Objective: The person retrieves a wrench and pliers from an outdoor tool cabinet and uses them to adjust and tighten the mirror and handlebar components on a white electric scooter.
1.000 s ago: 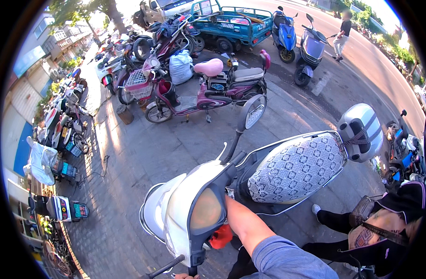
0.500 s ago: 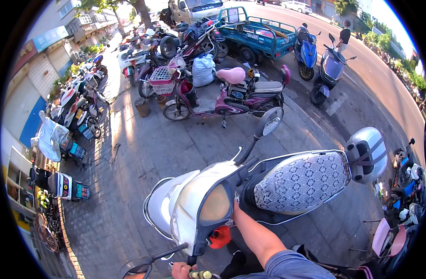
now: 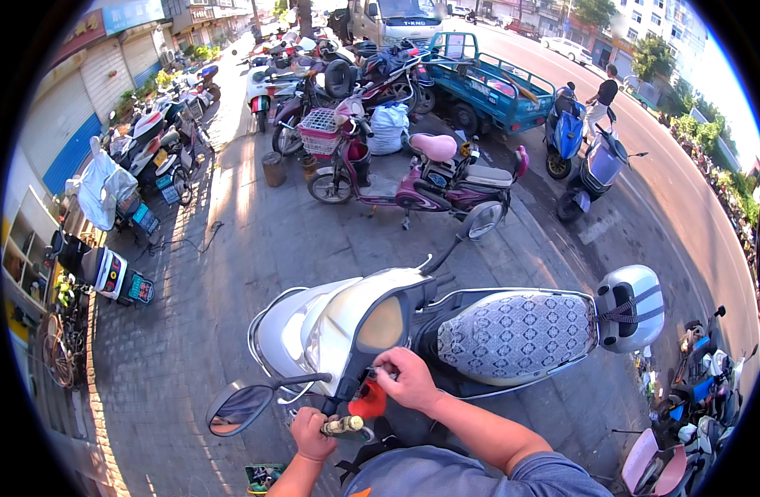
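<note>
Our left hand (image 3: 310, 434) is closed on the pale grip (image 3: 344, 425); our right hand (image 3: 409, 381) pinches narrowly, on what we cannot tell. Right before us stands the white scooter (image 3: 488, 335), long axis crosswise, nose leftward; beyond, a purple scooter (image 3: 417, 197) points likewise.

Bright daylight, bent edges
Sky (image 3: 711, 74) glares white, upper right; sunlit streaks cross shaded pavement (image 3: 256, 240) at left; black rim around.

A purple bike (image 3: 416, 199) (its front seat (image 3: 434, 147) is pink) stands near a white bag (image 3: 388, 130). Behind are a blue cart (image 3: 513, 113) and a truck (image 3: 396, 31).
</note>
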`<action>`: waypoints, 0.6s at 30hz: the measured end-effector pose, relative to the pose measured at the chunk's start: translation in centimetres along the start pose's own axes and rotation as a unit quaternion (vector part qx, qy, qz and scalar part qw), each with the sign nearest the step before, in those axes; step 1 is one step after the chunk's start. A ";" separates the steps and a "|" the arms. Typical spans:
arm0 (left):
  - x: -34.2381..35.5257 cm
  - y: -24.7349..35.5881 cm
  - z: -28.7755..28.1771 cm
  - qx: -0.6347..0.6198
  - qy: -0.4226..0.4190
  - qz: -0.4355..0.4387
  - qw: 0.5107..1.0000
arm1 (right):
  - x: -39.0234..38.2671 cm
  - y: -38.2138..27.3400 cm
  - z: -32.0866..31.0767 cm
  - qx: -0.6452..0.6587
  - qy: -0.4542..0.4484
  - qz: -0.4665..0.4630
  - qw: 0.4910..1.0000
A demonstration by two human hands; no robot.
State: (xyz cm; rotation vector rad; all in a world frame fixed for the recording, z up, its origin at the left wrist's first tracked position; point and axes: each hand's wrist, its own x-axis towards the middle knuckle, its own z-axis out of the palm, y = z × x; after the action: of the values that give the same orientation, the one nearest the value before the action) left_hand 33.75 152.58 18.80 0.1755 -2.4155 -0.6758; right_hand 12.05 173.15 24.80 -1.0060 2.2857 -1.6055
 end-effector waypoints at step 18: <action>-1.1 -0.5 -0.4 -0.007 0.029 -0.022 0.999 | 8.7 -6.7 9.1 -0.367 -0.335 -0.125 0.858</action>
State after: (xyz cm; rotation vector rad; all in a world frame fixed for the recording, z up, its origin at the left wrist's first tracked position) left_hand 34.87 152.33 18.24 0.2411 -2.3578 -0.6976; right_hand 12.82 159.55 29.05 -1.7283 2.2689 -0.2259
